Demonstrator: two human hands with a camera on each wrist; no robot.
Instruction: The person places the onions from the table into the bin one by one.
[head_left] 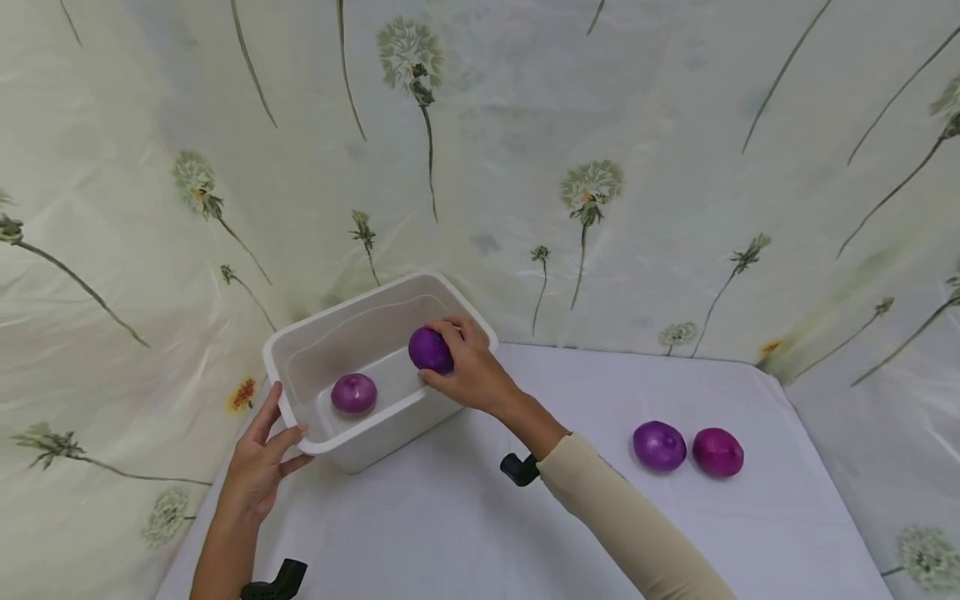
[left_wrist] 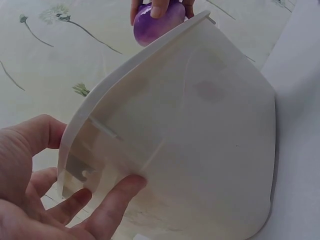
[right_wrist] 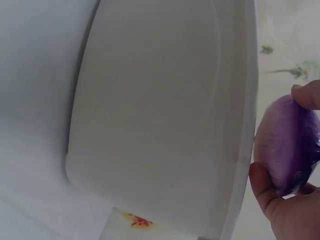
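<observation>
A white plastic bin (head_left: 390, 433) stands at the back left of the table. My left hand (head_left: 258, 458) grips its near left rim, fingers spread against the outer wall, as the left wrist view shows. Over the bin's right half, my right hand (head_left: 474, 367) holds a shiny purple onion (head_left: 430, 350) between thumb and fingers, at about rim height. In the right wrist view this onion (right_wrist: 282, 142) appears just beyond the rim, one fingertip close to the edge. A second purple onion (head_left: 354, 394) lies on the bin's floor toward the left.
Two more onions sit side by side on the right of the white-covered table (head_left: 570, 533): a purple one (head_left: 659, 446) and a redder one (head_left: 717, 452). A dandelion-patterned sheet (head_left: 495, 167) hangs behind the table and along its sides, close to the bin.
</observation>
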